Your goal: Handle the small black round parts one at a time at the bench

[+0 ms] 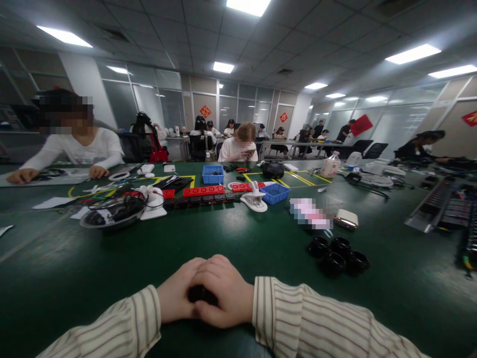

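My left hand (177, 293) and my right hand (225, 291) are clasped together on the green table (238, 238) near its front edge. Both are closed around a small black object (201, 294), mostly hidden between the fingers. Striped sleeves cover both forearms. Several black rings (337, 254) lie in a cluster to the right, an arm's reach beyond my right hand.
Farther out lie a metal dish of black parts (112, 213), red and black strips (203, 194), two blue bins (213, 174), a white clip stand (254, 199) and a small white case (346, 219). Trays of parts (445, 204) fill the right. Other people sit around the tables.
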{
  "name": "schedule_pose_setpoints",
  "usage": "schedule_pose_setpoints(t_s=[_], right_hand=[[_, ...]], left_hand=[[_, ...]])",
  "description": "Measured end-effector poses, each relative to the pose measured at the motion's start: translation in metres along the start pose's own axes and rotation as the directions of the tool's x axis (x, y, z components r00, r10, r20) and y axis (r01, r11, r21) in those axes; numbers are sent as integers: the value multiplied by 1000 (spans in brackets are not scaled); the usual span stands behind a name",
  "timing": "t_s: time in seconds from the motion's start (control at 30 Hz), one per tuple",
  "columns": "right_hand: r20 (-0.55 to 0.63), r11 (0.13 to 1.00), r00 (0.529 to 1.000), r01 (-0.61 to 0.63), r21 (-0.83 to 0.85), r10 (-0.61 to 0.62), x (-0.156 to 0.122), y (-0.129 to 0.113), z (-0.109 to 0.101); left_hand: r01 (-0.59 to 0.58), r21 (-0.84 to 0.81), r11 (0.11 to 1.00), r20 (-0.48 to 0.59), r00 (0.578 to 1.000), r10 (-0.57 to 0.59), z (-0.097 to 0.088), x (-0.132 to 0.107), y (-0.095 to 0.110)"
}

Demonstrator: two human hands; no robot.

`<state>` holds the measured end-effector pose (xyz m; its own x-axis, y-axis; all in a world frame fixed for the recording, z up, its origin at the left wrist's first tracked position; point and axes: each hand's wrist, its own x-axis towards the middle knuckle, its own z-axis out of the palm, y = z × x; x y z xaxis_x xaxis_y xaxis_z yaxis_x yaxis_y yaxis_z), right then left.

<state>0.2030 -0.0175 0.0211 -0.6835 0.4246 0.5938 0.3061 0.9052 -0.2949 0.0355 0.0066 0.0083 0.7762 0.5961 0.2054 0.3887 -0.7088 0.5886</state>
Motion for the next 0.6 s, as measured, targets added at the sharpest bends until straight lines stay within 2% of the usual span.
schedule_pose_setpoints(t_s=[0.13, 0.27, 0.43, 0.6], right_hand=[[-96, 980, 978, -192, -51, 186, -2, -1, 1], [-58, 950, 956, -292, -115, 287, -2, 0, 3], [66, 938, 950, -289, -192, 306, 0, 0, 4], [94, 949, 955, -261, -179, 281, 1, -2, 2]], left_hand=[[118, 37, 992, -88, 990, -114, 1, -2, 4], [166, 49, 985, -103, 982, -161, 0, -2, 8], [155, 111, 982, -87, 985, -146, 0, -1, 8], [138, 70, 988, -54, 989, -135, 0, 0, 2]])
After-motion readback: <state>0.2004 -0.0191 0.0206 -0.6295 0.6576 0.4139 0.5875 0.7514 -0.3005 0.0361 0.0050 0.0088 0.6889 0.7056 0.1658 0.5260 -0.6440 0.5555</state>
